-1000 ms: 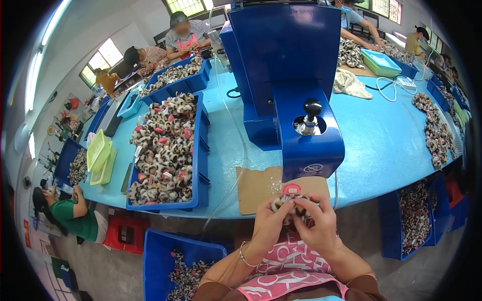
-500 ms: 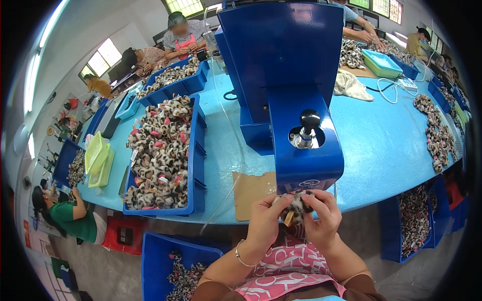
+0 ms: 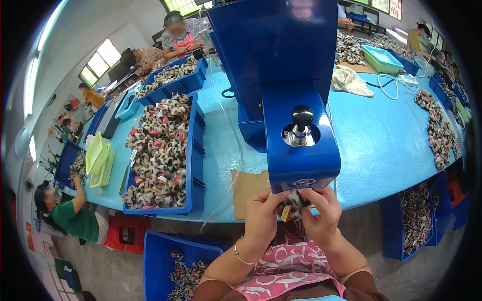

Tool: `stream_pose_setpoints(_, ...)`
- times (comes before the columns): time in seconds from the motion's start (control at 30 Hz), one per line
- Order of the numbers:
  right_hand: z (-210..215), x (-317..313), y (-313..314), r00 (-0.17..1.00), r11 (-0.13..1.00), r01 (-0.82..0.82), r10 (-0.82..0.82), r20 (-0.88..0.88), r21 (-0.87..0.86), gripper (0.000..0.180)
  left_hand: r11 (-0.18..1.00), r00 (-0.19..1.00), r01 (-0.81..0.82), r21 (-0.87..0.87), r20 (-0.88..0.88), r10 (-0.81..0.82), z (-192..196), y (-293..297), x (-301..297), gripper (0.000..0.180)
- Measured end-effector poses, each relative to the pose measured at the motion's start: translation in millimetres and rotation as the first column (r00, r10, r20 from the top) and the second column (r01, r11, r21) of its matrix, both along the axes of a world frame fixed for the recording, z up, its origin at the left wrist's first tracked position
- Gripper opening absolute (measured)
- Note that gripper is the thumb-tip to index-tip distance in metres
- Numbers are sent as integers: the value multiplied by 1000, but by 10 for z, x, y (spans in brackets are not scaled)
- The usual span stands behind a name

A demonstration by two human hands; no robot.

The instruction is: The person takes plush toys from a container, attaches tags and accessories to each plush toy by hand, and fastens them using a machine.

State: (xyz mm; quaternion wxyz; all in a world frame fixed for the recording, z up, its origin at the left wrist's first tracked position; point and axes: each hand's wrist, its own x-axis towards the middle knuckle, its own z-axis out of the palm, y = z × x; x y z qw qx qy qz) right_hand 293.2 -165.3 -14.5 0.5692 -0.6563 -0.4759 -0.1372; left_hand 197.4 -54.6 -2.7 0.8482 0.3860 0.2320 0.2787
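Between my hands is a small spotted plush toy, black, white and brown, with a yellowish tag hanging from it. My left hand pinches its left side, and my right hand grips its right side with the thumb on top. Both hands hold the toy right under the front head of a blue press machine, whose lower edge hides the toy's upper part. A black knob on a metal shaft sits in the top of that head.
A blue bin heaped with similar plush pieces stands on the blue table to the left. Brown cardboard lies beside my left hand. Another blue bin sits below the table edge. A thin clear hose crosses the table. Co-workers sit around.
Both hands have brought the plush toy slightly up and in under the machine head, so less of it shows. The whole view has shifted a little. At the far right, a co-worker's arms have drawn back.
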Motion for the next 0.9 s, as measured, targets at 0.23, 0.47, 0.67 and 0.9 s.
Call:
stream_pose_setpoints(0.23,-7,-8,16,1000,1000,-3,3,-1,3,42,999,999,-33,38,-15,33,-4,6,-9,11)
stream_pose_setpoints(0.47,40,3,22,1000,1000,-5,4,23,21,41,998,999,-46,49,2,46,18,-15,-2,10)
stream_pose_setpoints(0.67,38,10,11,1000,1000,2,-3,27,14,42,998,999,-46,37,5,46,32,-25,5,10)
stream_pose_setpoints(0.9,29,14,11,1000,1000,-1,1,12,23,43,997,999,-46,54,4,46,30,-30,1,12)
